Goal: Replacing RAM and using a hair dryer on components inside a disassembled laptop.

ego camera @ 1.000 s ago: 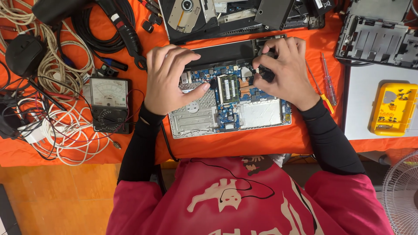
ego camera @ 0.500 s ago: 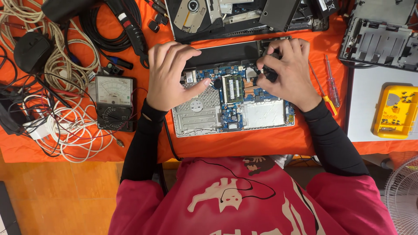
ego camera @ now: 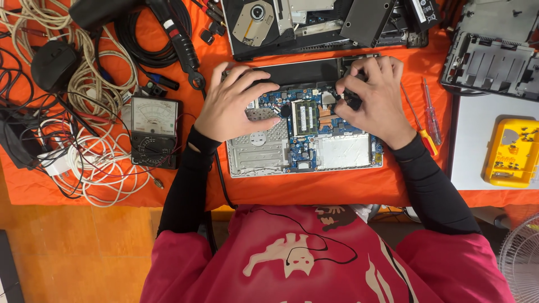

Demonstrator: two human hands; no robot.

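Since a second ago little has changed: the left hand (ego camera: 233, 106) has stayed spread on the opened laptop (ego camera: 306, 137), and the right hand (ego camera: 373, 98) has stayed bunched over the same small black part (ego camera: 352, 101) near the board's upper right.

The left hand lies flat and open, fingers splayed — fingertips on the black strip along the far edge, palm over the perforated metal plate. It grips nothing. The right hand's fingers are curled together around the black part, thumb and fingertips pinching it just above the board.

The laptop sits in the middle of the orange cloth (ego camera: 314, 188), between the forearms, its blue board bare. Just right of the right wrist lie two screwdrivers (ego camera: 425, 120). Farther right — a yellow box (ego camera: 512, 152) on a grey sheet. Left of the left wrist stands an analog meter (ego camera: 154, 130), with tangled cables (ego camera: 84, 95) beyond it. Another stripped laptop (ego camera: 314, 25) lies behind, touching the far edge.
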